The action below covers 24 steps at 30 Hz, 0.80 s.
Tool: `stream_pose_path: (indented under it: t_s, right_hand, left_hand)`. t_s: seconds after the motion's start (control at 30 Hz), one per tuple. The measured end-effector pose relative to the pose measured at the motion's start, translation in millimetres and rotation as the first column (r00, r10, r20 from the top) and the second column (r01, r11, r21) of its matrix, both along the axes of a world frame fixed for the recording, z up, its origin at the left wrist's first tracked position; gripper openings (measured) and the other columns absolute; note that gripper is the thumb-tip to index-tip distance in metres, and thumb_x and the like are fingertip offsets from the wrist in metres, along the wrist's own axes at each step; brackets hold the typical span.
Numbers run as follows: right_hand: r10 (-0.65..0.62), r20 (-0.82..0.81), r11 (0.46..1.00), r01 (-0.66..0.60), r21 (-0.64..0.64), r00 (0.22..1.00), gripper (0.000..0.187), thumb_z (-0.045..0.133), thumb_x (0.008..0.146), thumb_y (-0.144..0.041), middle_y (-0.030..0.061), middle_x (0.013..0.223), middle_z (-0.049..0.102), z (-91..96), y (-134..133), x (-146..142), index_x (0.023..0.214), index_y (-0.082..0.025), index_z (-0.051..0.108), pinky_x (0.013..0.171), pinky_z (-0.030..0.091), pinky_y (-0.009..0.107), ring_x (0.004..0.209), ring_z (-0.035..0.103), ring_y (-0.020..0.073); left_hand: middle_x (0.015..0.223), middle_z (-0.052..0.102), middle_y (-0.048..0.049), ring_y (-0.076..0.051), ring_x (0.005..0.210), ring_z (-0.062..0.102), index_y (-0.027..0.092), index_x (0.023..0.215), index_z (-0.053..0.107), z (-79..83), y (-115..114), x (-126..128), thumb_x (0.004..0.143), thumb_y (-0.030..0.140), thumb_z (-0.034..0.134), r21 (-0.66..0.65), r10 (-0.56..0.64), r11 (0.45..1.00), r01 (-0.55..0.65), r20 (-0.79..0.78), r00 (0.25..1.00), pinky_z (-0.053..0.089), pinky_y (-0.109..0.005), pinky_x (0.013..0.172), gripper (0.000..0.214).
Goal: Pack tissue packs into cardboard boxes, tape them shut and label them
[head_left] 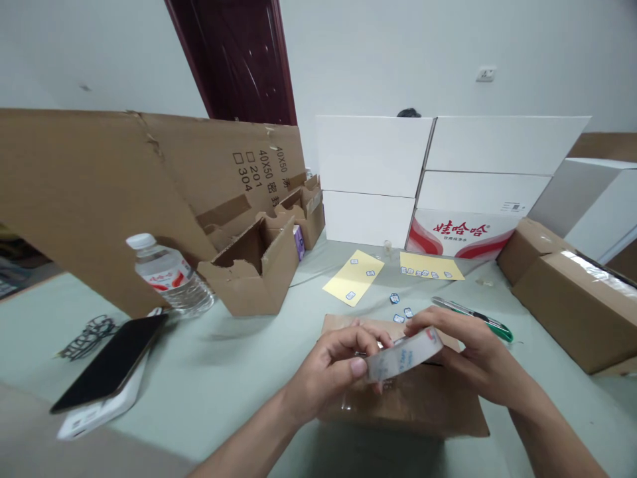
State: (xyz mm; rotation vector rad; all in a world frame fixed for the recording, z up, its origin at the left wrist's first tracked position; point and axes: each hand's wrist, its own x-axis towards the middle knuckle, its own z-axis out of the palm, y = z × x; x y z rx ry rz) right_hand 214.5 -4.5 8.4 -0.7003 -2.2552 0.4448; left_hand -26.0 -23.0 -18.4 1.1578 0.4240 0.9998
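Head view: a tape roll [405, 355] is held just above the cardboard box [413, 405], left hand [331, 368] pinching its near end, fingers curled, right hand [470, 358] closed around its far side. Beyond the box lie a green-handled tool [470, 314] and a yellow sheet [354, 277]

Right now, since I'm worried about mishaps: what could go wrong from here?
The tape roll, held by left hand and right hand over the cardboard box, might stick to the fingers or itself. Loose stickers just beyond could catch on it. The green-handled tool near the right hand could nick a blind reach.
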Motion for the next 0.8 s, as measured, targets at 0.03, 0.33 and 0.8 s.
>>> stream_pose_path:
  t_s: [0.03,0.33,0.8]
  right_hand:
    - [-0.015,0.007,0.999,0.014,0.041,1.0,0.029,0.05,0.096,-0.011,0.0017,0.096,0.069,-0.4,-1,0,0.119,-0.025,0.059,0.072,0.051,0.021,0.084,0.065,0.0122]
    - [-0.089,0.038,0.926,0.069,0.371,0.995,0.045,0.047,0.096,-0.009,0.0038,0.08,0.063,-0.2,-8,-9,0.139,-0.02,0.049,0.062,0.048,0.029,0.07,0.052,0.0172]
    - [-0.065,-0.122,0.924,0.106,0.368,0.99,0.038,0.055,0.09,-0.007,0.0062,0.089,0.064,2.6,-11,-13,0.125,-0.021,0.062,0.061,0.054,0.025,0.074,0.062,0.015]
  left_hand:
    - [0.09,0.064,-0.0064,-0.014,0.068,0.06,0.014,0.071,0.063,-0.1,0,0,0.074,0.053,0.078,0.022,0.013,1.0,-0.013,-0.025,1.0,0.049,-0.029,0.073,0.043]
    - [0.079,0.062,-0.007,-0.018,0.074,0.057,0.014,0.068,0.062,2.0,-1,2,0.074,0.051,0.076,0.019,0.006,1.0,-0.003,-0.136,0.991,0.045,-0.03,0.072,0.04]
    - [0.088,0.064,-0.0089,-0.02,0.08,0.057,0.015,0.083,0.073,4.7,0,1,0.078,0.05,0.072,0.038,-0.038,0.998,0.045,-0.154,0.987,0.047,-0.034,0.079,0.035]
